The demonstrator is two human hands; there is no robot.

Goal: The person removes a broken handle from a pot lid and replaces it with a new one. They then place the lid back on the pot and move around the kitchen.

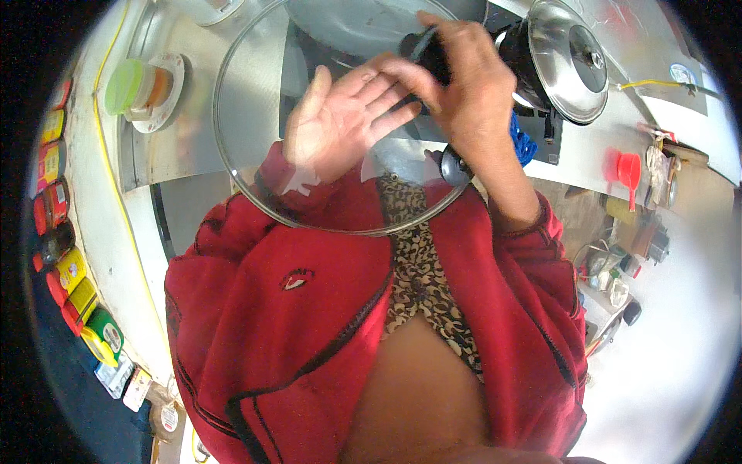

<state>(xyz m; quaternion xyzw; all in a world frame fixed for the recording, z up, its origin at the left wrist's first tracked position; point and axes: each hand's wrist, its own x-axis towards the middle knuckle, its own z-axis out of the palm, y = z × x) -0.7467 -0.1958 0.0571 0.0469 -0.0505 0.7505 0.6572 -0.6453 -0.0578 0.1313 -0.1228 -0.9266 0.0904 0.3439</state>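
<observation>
A large round glass lid (249, 200) with a metal rim is raised in front of my chest. My right hand (478, 87), slightly blurred, grips it, with a black part (432, 52) between thumb and fingers. Through the glass my left hand (342, 122) shows palm up, fingers spread and nothing in it; whether it touches the lid's underside cannot be told. A round black knob-like part (455, 165) appears near the lid's lower right edge. Behind the lid, a wide grey pan (359, 26) is partly visible.
Upper right, a dark pot (519, 69) has a steel and glass lid (568, 58). A blue cloth (522, 142) lies below it. At the left, a green-lidded jar (130, 87) stands on a plate (174, 69). A red scoop (629, 171) is at the right; several containers (69, 269) line the left.
</observation>
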